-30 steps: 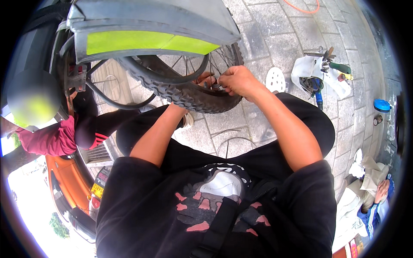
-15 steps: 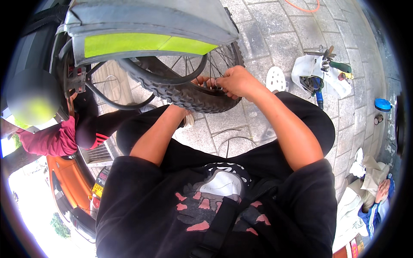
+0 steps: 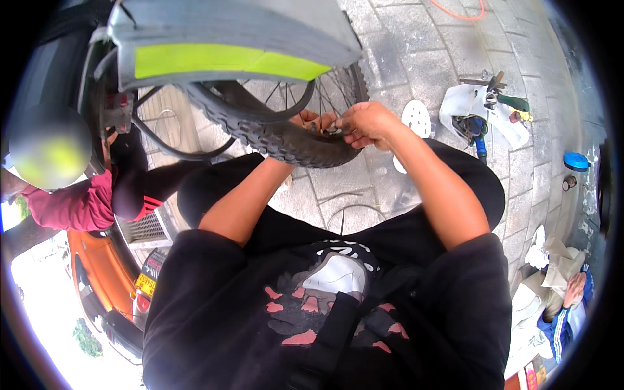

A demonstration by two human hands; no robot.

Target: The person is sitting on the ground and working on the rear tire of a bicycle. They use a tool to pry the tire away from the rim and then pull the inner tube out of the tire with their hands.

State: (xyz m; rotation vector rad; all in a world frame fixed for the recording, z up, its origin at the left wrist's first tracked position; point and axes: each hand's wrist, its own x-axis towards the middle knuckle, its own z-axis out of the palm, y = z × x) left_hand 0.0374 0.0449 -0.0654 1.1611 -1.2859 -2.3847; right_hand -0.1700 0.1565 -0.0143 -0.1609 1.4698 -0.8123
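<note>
A bicycle wheel with a knobby black tyre [image 3: 273, 144] and thin dark spokes stands in front of me. My left hand [image 3: 311, 121] reaches behind the tyre. Only its bent fingers show, closed at the inner rim; the palm is hidden. Beside them, my right hand [image 3: 369, 123] has thumb and fingers pinched together at the rim's inner edge. A small bit of metal shows between the hands, too small to name. What each hand grips is hidden. Over the wheel sits a grey fender [image 3: 234, 32] with a yellow-green strip.
A white container with tools [image 3: 461, 104] lies on the paving at right, near a white clog [image 3: 416, 118] and a blue round object [image 3: 576, 160]. At left crouches a person in dark red [image 3: 78, 205], before an orange car [image 3: 104, 263]. Another person's hand [image 3: 574, 289] shows far right.
My right hand has shifted slightly right, its fingers now pinched more at the rim. The fender and wheel sit slightly differently in view. Both hands stay at the same stretch of rim.
</note>
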